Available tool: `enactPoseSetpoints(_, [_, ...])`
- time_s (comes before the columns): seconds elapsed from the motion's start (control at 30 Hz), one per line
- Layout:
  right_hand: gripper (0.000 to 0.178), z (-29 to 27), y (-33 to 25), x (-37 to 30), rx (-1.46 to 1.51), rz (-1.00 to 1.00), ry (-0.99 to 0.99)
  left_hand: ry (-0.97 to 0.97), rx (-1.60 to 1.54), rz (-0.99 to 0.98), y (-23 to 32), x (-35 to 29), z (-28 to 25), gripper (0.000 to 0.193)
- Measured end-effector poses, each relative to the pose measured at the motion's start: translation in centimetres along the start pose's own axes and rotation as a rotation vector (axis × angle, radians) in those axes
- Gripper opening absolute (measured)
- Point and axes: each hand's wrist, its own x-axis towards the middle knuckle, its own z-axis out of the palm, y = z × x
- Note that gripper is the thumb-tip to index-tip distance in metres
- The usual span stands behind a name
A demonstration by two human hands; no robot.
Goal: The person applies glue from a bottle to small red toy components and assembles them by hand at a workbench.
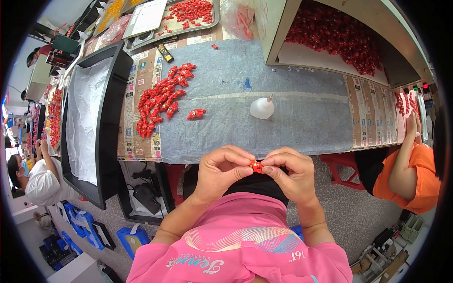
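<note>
Your left hand (218, 172) and right hand (293, 174) pinch one red piece (256, 166) between thumbs and fingertips, on your side of the bottle (262, 108). Your pink shirt (214, 226), nearer you than the bottle, carries lettering and a number. The bottle stands on a blue-grey cloth (306, 120); a printed cover (373, 113) shows well to its right, with small coloured marks. Left of the bottle lies a lone piece (196, 113), then the pile (163, 96). Beyond it, farther from you than the bottle, are a black-and-yellow tube (165, 53) and a sheet (146, 18), their print too small to read.
</note>
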Motion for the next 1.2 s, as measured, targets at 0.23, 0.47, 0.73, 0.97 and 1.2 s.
enactPoseSetpoints(0.23, [0.01, 0.27, 0.26, -0.28, 0.15, 0.055, -0.006, 0.004, 0.01, -0.016, -0.12, -0.08, -0.28, 0.019])
enactPoseSetpoints(0.47, [0.01, 0.5, 0.58, -0.46, 0.184, 0.075, 0.005, 0.025, -0.023, -0.064, -0.21, -0.11, -0.33, 0.02])
enactPoseSetpoints(0.73, [0.01, 0.56, 0.73, -0.53, 0.204, 0.111, 0.012, 0.041, -0.048, -0.103, -0.07, -0.07, -0.16, 0.02])
enactPoseSetpoints(0.97, [0.01, 0.6, 0.65, -0.39, 0.114, 0.043, 0.011, 0.05, -0.053, -0.099, -0.16, -0.21, -0.31, 0.021])
enactPoseSetpoints(1.2, [0.012, 0.44, 0.38, -0.26, 0.045, -0.015, 0.003, 0.046, -0.01, -0.087, -0.18, -0.33, -0.34, 0.021])
